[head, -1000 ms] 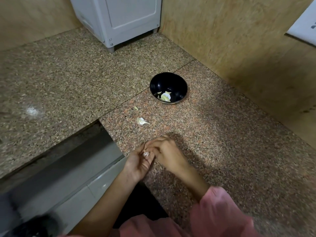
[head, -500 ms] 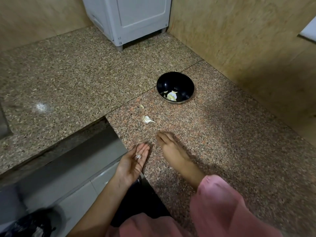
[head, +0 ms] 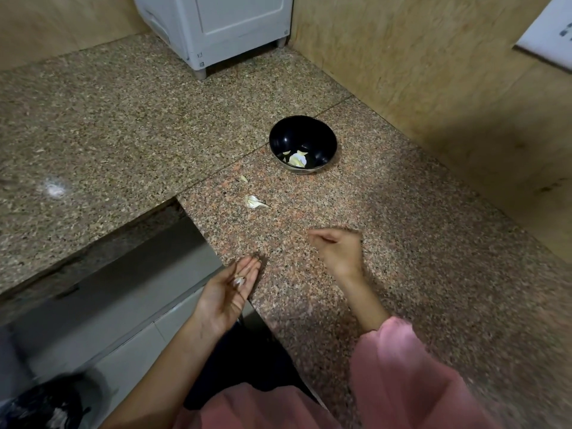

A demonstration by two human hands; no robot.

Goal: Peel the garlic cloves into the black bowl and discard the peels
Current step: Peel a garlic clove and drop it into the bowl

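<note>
While left hand point(head: 227, 292) cradles peels point(head: 239, 281), right hand point(head: 339, 252) curled, black bowl point(head: 297, 134) beyond

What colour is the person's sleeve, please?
The sleeve is pink, clearest in the head view.

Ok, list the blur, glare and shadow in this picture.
Head view: the right hand is motion-blurred, the left hand sharper; a white glare spot sits on the counter at far left; small highlights glint in the bowl; the dark bag at lower left is smeared; shadow darkens the wall.
</note>
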